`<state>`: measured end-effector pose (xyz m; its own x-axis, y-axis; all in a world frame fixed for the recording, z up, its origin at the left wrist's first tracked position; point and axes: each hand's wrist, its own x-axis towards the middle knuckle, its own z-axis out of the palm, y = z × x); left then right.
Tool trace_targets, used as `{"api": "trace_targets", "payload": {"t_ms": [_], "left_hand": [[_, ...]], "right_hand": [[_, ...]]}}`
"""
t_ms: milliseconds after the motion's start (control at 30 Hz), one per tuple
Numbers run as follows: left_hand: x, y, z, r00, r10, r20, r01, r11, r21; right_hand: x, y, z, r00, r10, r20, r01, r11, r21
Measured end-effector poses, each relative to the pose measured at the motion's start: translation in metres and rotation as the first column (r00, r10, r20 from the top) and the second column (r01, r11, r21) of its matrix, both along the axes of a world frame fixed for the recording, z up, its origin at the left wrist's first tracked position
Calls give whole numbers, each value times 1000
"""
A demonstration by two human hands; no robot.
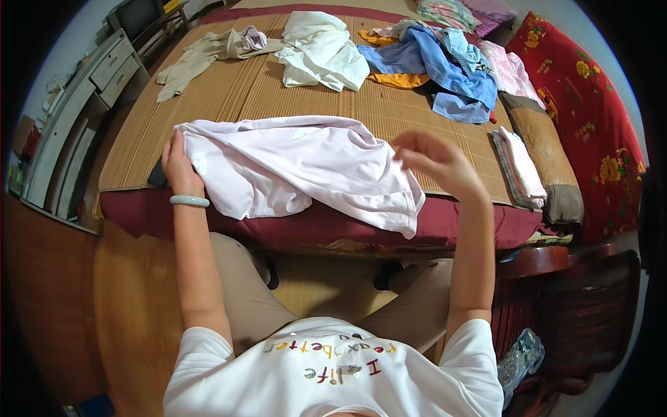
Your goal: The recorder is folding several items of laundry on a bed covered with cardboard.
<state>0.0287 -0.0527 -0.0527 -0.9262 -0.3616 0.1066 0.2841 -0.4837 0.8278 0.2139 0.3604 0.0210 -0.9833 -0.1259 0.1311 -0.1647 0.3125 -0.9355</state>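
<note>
Bed [229,90], woven mat. My left hand [179,167] pinning pale pink shirt [299,170] corner, grip closed; right hand [434,161] hovering, open, empty. Fabric light, limp; taking hems.

Bed mat [236,90]: bare strip runs across its middle, between the pale pink garment [306,170] at the near edge and the clothes along the far edge. A hand can pass there from the left edge to the right.

Far edge blocked: beige garment [201,55] toward the far left corner, white shirt [323,52] at centre, blue shirt [445,73] piled toward the far right.

Right edge blocked: folded stack [521,167] and brown pillow [549,146].

Near edge: pink garment overhangs it. Left hand [179,167] rests on the garment's left end; right hand [434,160] is raised above its right end, fingers loose, holding nothing.

Near left corner of mat bare.
</note>
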Motion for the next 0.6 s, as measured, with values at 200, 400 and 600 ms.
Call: {"api": "trace_targets", "payload": {"t_ms": [200,400,600], "left_hand": [[7,3,11,999,39,-7,-39,999,11],[-1,1,8,998,50,-32,-49,999,15],[-5,16,15,998,33,-49,-32,999,26]], "right_hand": [[-37,26,-82,855,-516,49,356,652,670],[-81,39,-116,924,-380,37,325,834,446],[-181,105,-90,720,-589,367,680,705,-203]]}}
